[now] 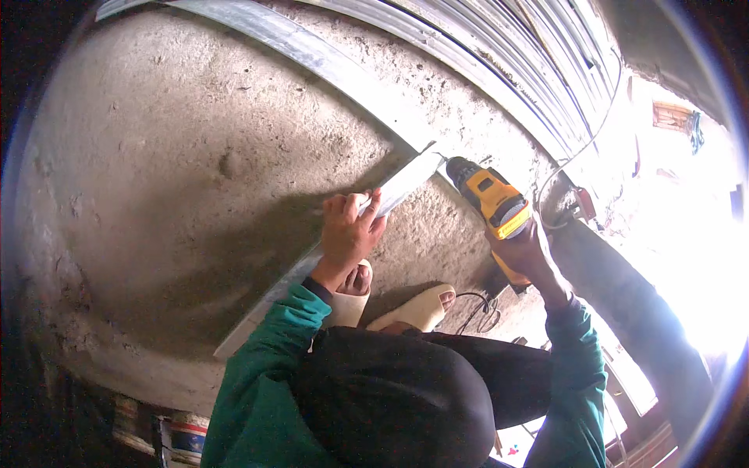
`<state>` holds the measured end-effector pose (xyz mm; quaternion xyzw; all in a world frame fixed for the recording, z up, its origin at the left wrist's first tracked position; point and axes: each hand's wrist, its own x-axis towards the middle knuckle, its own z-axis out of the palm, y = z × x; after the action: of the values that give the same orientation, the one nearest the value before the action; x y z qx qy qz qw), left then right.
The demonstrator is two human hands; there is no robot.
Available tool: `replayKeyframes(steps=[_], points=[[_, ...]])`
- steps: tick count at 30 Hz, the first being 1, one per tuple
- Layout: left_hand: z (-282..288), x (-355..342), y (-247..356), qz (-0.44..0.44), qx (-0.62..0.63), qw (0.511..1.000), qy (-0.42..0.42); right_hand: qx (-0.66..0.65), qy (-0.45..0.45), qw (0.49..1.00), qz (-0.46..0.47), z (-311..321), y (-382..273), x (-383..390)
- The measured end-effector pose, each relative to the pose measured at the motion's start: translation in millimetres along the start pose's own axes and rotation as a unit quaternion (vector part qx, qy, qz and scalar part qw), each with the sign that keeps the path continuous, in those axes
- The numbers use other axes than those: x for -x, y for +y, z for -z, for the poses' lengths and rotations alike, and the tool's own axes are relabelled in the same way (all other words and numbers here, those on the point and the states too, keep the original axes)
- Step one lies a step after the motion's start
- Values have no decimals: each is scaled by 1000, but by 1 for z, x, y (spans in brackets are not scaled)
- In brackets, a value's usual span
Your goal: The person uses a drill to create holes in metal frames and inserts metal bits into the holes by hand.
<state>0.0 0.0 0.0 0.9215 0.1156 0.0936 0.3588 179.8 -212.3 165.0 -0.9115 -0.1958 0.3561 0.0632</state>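
Two hands are at work over a rough concrete floor [179, 171], seen from above past the person's dark-trousered knees and green sleeves at six o'clock. Just beyond the knees, two feet in cream sandals [421, 310] stand on the concrete, one touching the near part of a long galvanised metal channel [285, 285] that runs from seven o'clock up toward one o'clock. The left hand [349, 232] is clamped over that channel near its middle, fingers curled round the far edge and thumb on the near side, pressing it down. At three o'clock from it, the right hand [527, 253] is wrapped tight round the grip of a yellow and black cordless drill [491, 201], whose chuck points at the channel's far end, where it meets a second, curved-looking metal track [312, 54] crossing at twelve o'clock. The step in hand looks like driving a fastener through that joint; whether the bit already touches metal cannot be told. The next move would call for a steady downward hold and a square, firm push. Farther off lie stacked ribbed metal sheets [530, 54] and a thin cable [577, 152].
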Motion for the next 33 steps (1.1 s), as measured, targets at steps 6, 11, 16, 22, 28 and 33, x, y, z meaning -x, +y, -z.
replayKeyframes(steps=[6, 11, 16, 22, 28, 33], points=[[3, -3, 2, 4, 9, 1000, 0, 25, 19, 999, -3, -6, 0, 4], [4, -5, 3, 5, 12, 1000, 1, -60, 37, 997, -15, 5, -21, 2], [0, -2, 1, 5, 15, 1000, 2, -49, 64, 997, 7, 11, -43, 4], [2, -3, 1, 6, 20, 1000, 4, -55, 83, 994, 36, 13, -45, 1], [3, -3, 2, 6, 19, 1000, 1, -41, 81, 995, 51, 12, -42, 2], [0, -2, 1, 5, 32, 999, 5, -18, 129, 990, 63, 5, -30, 4]])
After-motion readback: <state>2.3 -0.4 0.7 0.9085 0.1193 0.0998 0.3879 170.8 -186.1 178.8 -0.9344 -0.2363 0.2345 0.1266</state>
